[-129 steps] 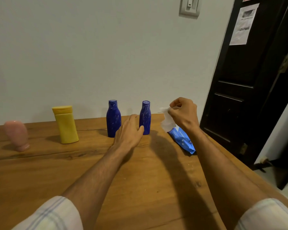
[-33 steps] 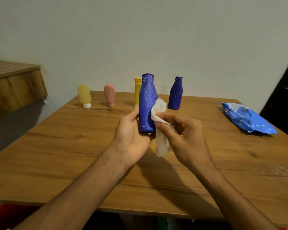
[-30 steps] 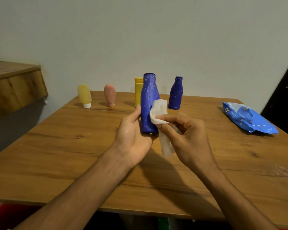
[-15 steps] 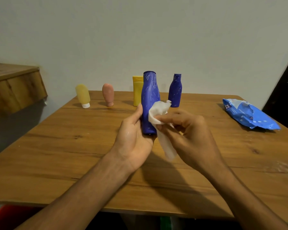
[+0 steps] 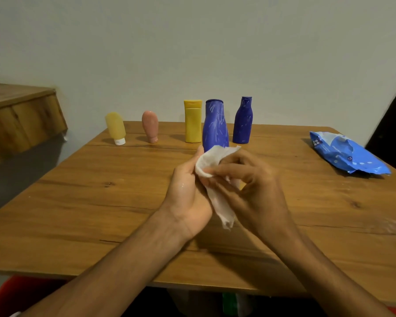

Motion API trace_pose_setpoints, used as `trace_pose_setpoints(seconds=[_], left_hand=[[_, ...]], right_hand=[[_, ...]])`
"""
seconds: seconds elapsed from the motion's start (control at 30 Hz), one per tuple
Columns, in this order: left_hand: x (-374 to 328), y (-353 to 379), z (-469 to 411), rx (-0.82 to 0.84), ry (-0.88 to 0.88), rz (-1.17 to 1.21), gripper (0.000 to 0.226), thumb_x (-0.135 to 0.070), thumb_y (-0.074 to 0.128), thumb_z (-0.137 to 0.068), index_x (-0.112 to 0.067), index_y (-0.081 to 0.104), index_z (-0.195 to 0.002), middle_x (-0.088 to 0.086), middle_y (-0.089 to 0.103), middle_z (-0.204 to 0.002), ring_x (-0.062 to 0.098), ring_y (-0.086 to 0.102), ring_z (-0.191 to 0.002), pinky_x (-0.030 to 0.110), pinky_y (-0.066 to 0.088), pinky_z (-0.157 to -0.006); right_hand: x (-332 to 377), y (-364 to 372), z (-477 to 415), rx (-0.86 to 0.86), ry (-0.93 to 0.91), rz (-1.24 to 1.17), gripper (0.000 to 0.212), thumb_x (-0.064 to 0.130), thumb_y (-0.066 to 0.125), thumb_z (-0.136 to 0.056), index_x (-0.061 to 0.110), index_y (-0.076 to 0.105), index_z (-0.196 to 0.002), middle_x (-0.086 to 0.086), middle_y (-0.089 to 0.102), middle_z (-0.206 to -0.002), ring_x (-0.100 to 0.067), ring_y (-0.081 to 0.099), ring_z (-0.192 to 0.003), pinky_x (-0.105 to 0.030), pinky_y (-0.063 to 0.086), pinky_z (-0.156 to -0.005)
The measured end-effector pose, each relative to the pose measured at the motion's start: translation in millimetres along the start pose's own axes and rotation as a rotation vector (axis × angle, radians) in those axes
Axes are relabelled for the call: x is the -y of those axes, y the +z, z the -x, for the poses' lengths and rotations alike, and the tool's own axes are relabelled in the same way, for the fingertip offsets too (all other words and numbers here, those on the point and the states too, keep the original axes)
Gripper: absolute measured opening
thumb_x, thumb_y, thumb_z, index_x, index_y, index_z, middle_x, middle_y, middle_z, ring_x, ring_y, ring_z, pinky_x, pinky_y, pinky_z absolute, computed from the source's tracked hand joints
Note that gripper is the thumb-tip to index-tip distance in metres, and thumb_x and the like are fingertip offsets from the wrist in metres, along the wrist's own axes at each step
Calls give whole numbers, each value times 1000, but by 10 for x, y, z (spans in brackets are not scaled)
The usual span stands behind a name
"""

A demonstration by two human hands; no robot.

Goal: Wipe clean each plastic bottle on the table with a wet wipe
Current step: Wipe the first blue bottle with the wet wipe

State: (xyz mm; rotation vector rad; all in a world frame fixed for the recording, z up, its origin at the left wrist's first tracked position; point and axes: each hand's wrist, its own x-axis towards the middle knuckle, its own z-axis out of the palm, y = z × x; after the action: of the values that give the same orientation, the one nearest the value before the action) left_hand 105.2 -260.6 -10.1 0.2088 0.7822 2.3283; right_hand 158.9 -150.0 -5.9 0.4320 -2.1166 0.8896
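Gripping the near blue bottle [image 5: 215, 128] low on its body from nine o'clock with the left hand [image 5: 188, 193], palm turned toward three o'clock, thumb pointing up along the bottle's side, forearm running in from seven o'clock. Pinching the wet wipe [image 5: 212, 160] in the right hand [image 5: 257, 195] from three o'clock, forefinger stretched across the cloth toward nine o'clock, thumb and remaining fingers curled beneath, forearm coming in from five o'clock. Pressing the bunched top of the wipe against the bottle's lower front, with a loose tail hanging toward six o'clock between the two palms. Holding the bottle upright over the middle of the table [image 5: 89, 202], white scratch marks showing on its upper half. Hiding the bottle's lower half and base behind cloth and fingers; cannot tell whether standing on the wood or lifted clear. Hiding the left fingers too, behind the bottle. Ranged along the far edge from ten o'clock to twelve: pale yellow tube [image 5: 116, 126] on its white cap, pink tube [image 5: 150, 125] cap down, yellow bottle [image 5: 193, 122], and second blue bottle [image 5: 242, 121] at the held bottle's one o'clock. Lying at two o'clock, well apart: crumpled blue wipes pack [image 5: 345, 154]. Cut off by the frame: wooden shelf [image 5: 21, 120] at nine o'clock, dark door [image 5: 393, 124] at three o'clock, red object [image 5: 21, 294] under the table at seven o'clock, too little showing to name.
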Motion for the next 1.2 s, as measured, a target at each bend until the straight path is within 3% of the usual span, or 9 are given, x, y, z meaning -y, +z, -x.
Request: trace_pose_setpoints(seconds=[0.1,0.23,0.3,0.43,0.5,0.63,0.77,1.03,1.2], left_hand=[[21,18,-1,3,21,2,49,-39,45,-99,-4,58,-132,16,65,-116,28,61,-111,46,39,-111],[8,7,13,-24,9,-11,52,-42,47,-99,-5,56,-135,18,58,-135,29,56,-125,46,43,-107],[-6,18,24,-42,26,-5,49,-40,47,-99,-5,57,-132,16,64,-125,27,62,-116,43,48,-100],[52,72,62,-12,34,-34,43,-35,42,-101,-7,62,-127,13,68,-110,25,65,-101,39,51,-91],[53,62,72,-10,36,-40,42,-35,42,-100,-7,64,-123,13,69,-106,24,66,-97,39,53,-88],[60,50,84,-5,35,-27,41,-37,43,-101,-6,67,-113,11,70,-93,21,69,-83,35,58,-75],[125,53,91,26,38,-32,33,-28,41,-99,-9,67,-103,8,69,-82,17,67,-70,27,57,-60],[225,119,116,40,53,-36,40,-26,48,-93,-8,63,-125,11,71,-104,17,69,-86,27,59,-70],[74,120,100,43,48,25,35,-26,50,-91,-5,78,-90,11,72,-82,19,69,-68,27,57,-57]], right_hand=[[-59,-44,-48,-99,32,21,19,24,71,-80,14,73,-96,2,63,-89,-6,59,-82,-17,48,-67],[0,-72,-2,125,-8,58,24,27,62,-82,19,70,-103,6,60,-94,-4,55,-89,-18,48,-73],[14,-96,-38,149,-8,67,26,28,61,-82,22,69,-107,7,60,-95,-3,55,-90,-20,48,-75],[2,-127,-91,-21,10,78,24,27,65,-82,20,70,-104,3,63,-96,-8,58,-90,-26,52,-72],[12,-131,-56,60,-1,115,26,30,62,-82,20,70,-105,4,61,-99,-12,57,-93,-34,53,-73],[14,-155,-46,231,-38,106,29,31,61,-81,22,70,-107,6,57,-97,-11,54,-92,-36,51,-74],[-9,-120,-55,77,-37,149,25,30,61,-80,21,71,-101,4,59,-95,-13,55,-90,-37,52,-71],[-43,-141,-93,-148,30,125,26,28,60,-84,21,69,-108,1,58,-99,-14,56,-90,-32,53,-71],[-6,-160,-74,98,-9,128,28,32,60,-83,25,67,-110,6,57,-100,-12,54,-93,-33,51,-73]])
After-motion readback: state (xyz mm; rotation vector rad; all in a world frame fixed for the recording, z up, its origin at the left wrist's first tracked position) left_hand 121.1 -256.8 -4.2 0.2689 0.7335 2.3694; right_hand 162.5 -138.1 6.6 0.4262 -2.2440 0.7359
